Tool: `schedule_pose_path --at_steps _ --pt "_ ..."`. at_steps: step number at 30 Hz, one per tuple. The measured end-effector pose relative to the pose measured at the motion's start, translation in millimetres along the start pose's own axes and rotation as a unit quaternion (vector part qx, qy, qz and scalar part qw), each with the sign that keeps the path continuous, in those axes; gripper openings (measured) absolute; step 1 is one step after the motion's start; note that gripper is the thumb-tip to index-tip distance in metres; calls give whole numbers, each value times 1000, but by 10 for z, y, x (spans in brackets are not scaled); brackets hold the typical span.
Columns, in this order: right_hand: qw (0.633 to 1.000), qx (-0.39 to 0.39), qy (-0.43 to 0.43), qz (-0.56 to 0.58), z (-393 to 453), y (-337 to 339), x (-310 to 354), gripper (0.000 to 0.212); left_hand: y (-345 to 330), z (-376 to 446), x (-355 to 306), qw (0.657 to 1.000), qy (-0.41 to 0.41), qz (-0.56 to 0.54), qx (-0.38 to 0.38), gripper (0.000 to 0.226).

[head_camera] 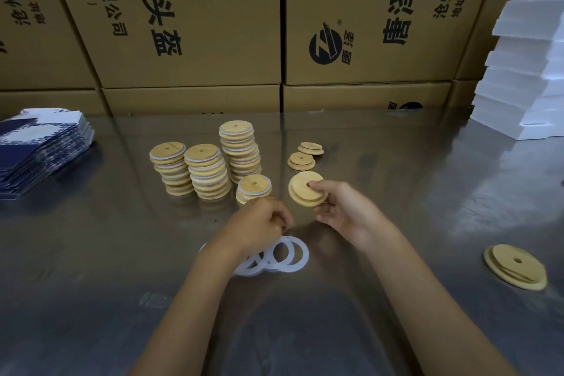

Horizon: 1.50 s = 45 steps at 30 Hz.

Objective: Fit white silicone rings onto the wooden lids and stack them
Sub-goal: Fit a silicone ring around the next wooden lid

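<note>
Brown cardboard boxes (195, 18) wall off your shiny grey tabletop (381, 162). Four stacks of ringed round wooden lids (210, 171) stand mid-table. Your right hand (341, 207) pinches a bare round wooden lid (305, 189) just above the tabletop; your left hand (259, 223) has its fingers curled over the loose white silicone rings (274, 256), can't tell if they've actually got one.

Glossy grey worktop (396, 180), reflecting the cartons behind. Resting on it: three tall stacks of ringed wooden lids (207, 171) side by side at centre, a short stack (254, 188) just in front of the tallest. Two bare lids (305, 154) lying singly right of those, another bare lid (515, 266) well apart near the right edge. Loose white rings (282, 255) overlapping in a small heap, nearer the front. Blue-and-white printed packets (39, 146) piled at far left, white foam blocks (525, 76) stacked at far right.
</note>
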State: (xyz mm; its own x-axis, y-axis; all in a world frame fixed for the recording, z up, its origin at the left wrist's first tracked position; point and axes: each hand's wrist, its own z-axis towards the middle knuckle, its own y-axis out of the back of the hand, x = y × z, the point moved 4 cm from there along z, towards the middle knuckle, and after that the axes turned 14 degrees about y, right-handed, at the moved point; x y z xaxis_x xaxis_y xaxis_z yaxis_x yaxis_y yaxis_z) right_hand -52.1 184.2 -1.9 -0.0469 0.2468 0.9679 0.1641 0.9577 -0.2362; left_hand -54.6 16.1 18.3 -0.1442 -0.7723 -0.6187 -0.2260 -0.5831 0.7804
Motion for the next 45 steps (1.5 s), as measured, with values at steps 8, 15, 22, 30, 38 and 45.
schedule_pose_path --at_steps 8,15,22,30,38,45 --pt "997 -5 31 75 -47 28 -67 18 4 -69 -12 998 4 59 25 7" --pt "996 -22 56 58 -87 -16 -52 8 -25 -96 -81 997 6 -43 56 9" --pt "996 -31 49 70 -98 -3 -58 10 60 -102 -108 975 27 -214 60 12" --pt "996 -27 48 70 -119 -13 -38 10 212 -88 -27 906 76 -416 -22 11" --pt "996 13 53 74 -162 -63 -13 29 207 -74 -13 833 93 -546 14 17" --pt "989 130 41 53 -263 -197 -1 32 124 -81 -39 878 95 -464 -63 10"
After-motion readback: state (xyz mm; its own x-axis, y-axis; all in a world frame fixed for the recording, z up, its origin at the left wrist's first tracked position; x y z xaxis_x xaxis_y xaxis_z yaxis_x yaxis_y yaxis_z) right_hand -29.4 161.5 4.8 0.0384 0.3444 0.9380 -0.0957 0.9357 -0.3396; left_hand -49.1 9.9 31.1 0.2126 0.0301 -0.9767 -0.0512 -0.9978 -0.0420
